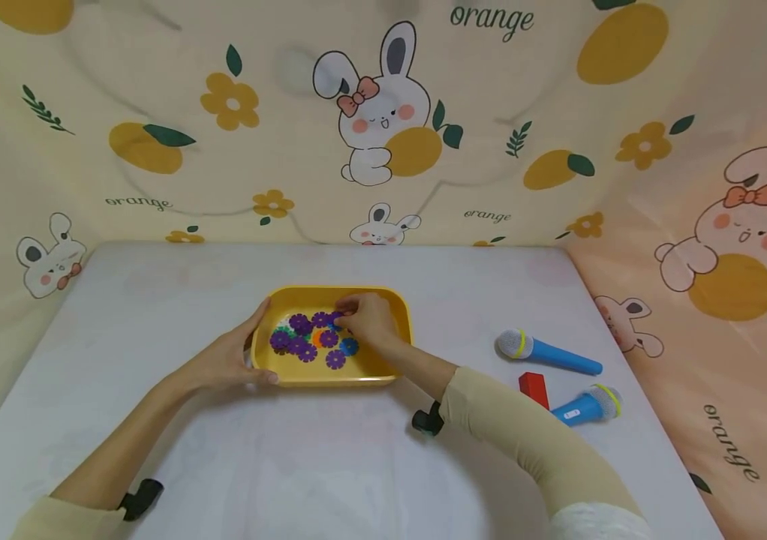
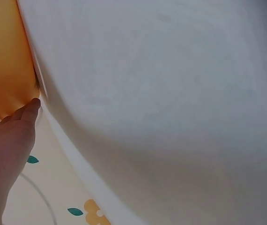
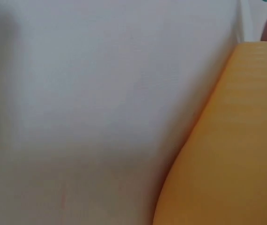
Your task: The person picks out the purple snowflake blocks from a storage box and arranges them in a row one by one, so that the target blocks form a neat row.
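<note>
Nearest the camera, two beige-sleeved forearms reach forward over the pale white tabletop (image 1: 329,465). The left hand (image 1: 224,360) grasps the near left corner of the yellow rounded plastic tray (image 1: 397,315), thumb along its front rim and fingers curled up the left wall (the left wrist view shows the thumb pressed against the tray's outer side). The right hand (image 1: 370,319) is inside the tray, its grip closed in a pinch on one of the purple flower-shaped plastic discs (image 1: 302,337) that lie heaped on the tray floor with a few blue, green and orange ones. To the right, well apart from the tray, lie a small red block (image 1: 533,388) and two blue toy microphones (image 1: 548,354), one nearer, one farther. Behind the tabletop hangs a cream cloth backdrop (image 1: 235,150) printed with rabbits and oranges.
</note>
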A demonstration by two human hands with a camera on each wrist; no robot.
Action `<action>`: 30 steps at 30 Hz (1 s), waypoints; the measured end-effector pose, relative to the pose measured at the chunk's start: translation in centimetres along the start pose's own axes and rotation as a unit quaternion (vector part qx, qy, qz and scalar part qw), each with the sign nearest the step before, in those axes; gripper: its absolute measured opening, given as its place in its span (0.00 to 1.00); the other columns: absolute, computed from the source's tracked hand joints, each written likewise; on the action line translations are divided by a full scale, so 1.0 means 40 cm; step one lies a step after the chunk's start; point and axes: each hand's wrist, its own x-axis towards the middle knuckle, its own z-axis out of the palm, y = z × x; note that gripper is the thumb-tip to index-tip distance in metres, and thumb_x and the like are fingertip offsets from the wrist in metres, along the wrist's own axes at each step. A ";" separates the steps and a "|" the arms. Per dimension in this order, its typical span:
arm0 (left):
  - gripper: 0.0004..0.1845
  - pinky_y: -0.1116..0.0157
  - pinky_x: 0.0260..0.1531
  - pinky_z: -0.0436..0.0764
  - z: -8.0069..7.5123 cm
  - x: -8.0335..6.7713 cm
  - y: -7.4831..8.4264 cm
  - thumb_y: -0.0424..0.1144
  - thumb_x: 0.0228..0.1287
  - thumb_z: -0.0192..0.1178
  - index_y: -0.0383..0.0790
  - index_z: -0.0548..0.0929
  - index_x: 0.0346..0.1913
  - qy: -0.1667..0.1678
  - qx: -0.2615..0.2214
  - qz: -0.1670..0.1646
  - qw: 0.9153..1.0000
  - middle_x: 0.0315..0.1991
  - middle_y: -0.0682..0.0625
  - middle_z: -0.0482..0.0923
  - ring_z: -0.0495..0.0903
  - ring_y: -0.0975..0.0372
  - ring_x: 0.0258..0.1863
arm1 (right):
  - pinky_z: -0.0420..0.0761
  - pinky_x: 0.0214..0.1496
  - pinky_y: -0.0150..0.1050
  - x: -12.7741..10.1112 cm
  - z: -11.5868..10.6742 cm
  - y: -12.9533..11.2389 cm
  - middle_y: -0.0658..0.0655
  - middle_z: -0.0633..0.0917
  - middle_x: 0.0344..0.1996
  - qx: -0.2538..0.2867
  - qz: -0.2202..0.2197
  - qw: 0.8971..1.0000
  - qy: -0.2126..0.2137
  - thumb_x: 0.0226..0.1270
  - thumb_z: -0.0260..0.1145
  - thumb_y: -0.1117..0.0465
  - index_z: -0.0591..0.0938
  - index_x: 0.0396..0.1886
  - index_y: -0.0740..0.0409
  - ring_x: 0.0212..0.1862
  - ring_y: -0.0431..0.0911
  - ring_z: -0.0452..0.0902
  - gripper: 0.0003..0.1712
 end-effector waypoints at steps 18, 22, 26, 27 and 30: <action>0.69 0.41 0.70 0.55 -0.001 -0.006 0.004 0.52 0.50 0.76 0.44 0.33 0.80 -0.001 -0.007 -0.017 1.000 0.79 0.35 0.39 0.47 0.37 0.75 | 0.82 0.41 0.31 -0.007 0.021 0.004 0.54 0.88 0.35 -0.078 -0.088 0.993 -0.013 0.53 0.79 0.64 0.87 0.40 0.61 0.36 0.43 0.82 0.15; 0.68 0.41 0.70 0.55 -0.001 -0.007 0.004 0.52 0.51 0.76 0.44 0.33 0.80 -0.001 -0.006 -0.018 1.000 0.79 0.35 0.39 0.47 0.37 0.75 | 0.81 0.39 0.30 -0.007 0.026 0.008 0.52 0.88 0.33 -0.091 -0.101 0.991 -0.017 0.53 0.80 0.62 0.88 0.39 0.59 0.34 0.40 0.80 0.13; 0.68 0.41 0.70 0.55 0.000 -0.007 0.003 0.51 0.51 0.77 0.42 0.34 0.80 0.001 -0.005 -0.012 1.000 0.78 0.33 0.40 0.48 0.37 0.75 | 0.81 0.38 0.30 -0.009 0.022 0.007 0.52 0.87 0.33 -0.084 -0.095 0.992 -0.022 0.54 0.79 0.62 0.88 0.39 0.58 0.34 0.41 0.79 0.12; 0.68 0.41 0.71 0.55 0.000 -0.007 0.003 0.51 0.51 0.77 0.41 0.34 0.80 0.001 -0.006 -0.012 1.000 0.78 0.33 0.40 0.48 0.37 0.75 | 0.81 0.38 0.30 -0.009 0.020 0.007 0.52 0.87 0.33 -0.081 -0.092 0.992 -0.024 0.55 0.78 0.63 0.88 0.39 0.58 0.34 0.41 0.79 0.12; 0.68 0.41 0.70 0.55 0.001 -0.008 0.006 0.51 0.50 0.77 0.41 0.35 0.80 0.001 -0.004 -0.016 1.000 0.78 0.33 0.41 0.48 0.37 0.75 | 0.80 0.38 0.31 -0.008 0.014 0.006 0.51 0.87 0.33 -0.074 -0.076 0.994 -0.032 0.57 0.77 0.62 0.88 0.41 0.57 0.34 0.42 0.78 0.11</action>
